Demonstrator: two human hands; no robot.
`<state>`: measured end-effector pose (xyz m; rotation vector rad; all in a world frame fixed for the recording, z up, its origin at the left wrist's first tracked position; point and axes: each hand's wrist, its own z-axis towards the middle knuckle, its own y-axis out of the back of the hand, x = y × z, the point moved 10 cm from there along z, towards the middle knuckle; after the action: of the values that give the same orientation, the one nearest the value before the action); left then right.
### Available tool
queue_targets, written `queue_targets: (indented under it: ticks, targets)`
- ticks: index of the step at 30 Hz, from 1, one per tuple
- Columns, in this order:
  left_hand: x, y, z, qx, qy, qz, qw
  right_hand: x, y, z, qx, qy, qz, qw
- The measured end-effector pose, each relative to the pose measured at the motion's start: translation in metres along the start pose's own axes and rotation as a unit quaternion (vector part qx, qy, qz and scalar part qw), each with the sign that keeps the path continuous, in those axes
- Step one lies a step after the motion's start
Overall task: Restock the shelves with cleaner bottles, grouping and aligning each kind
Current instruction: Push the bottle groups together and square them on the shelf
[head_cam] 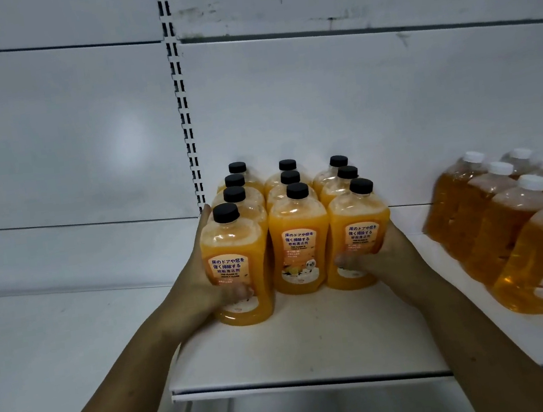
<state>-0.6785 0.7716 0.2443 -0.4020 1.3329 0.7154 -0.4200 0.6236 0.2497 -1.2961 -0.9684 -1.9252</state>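
Status: black-cap bottles (295, 223) stand on the shelf (298, 340) just right of the upright (183, 113), in three columns running back to the wall. The column nearest the upright has four and the other two have three, so the front line isn't flush. The front-left bottle (236, 262) sits proud of the others.

White-cap bottles (506, 219) are grouped well right of the upright, with a clear gap between them and the black-cap block. They look blurred and their rows are angled.

Left hand (211, 283) grips the front-left bottle, thumb (240, 293) across the lower label and fingers wrapped round the far side, mostly hidden. Right hand (384, 256) grips the front-right bottle (359, 239) the same way, thumb (346, 260) on the front. I can't tell how its fingers lie.

My read: grouping by kind is mostly done and we're in the squaring-up step. Left to do: even the fronts and probably fill the short columns. The bay left of the upright shows no stock.
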Motion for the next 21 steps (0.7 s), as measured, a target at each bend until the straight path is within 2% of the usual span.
queue_targets:
  ticks: [4, 14, 21]
  targets:
    - [-0.008, -0.009, -0.003, -0.014, -0.037, 0.06, 0.997, -0.003, 0.002, 0.0, -0.006, 0.009, -0.032, 0.999]
    - [0.001, 0.001, -0.001, -0.043, -0.026, 0.056, 0.997, -0.007, 0.002, 0.002, -0.002, 0.01, -0.046, 0.999]
    - [-0.001, -0.003, -0.003, -0.036, -0.038, 0.052, 0.997, -0.002, 0.001, -0.001, -0.002, 0.017, -0.053, 0.998]
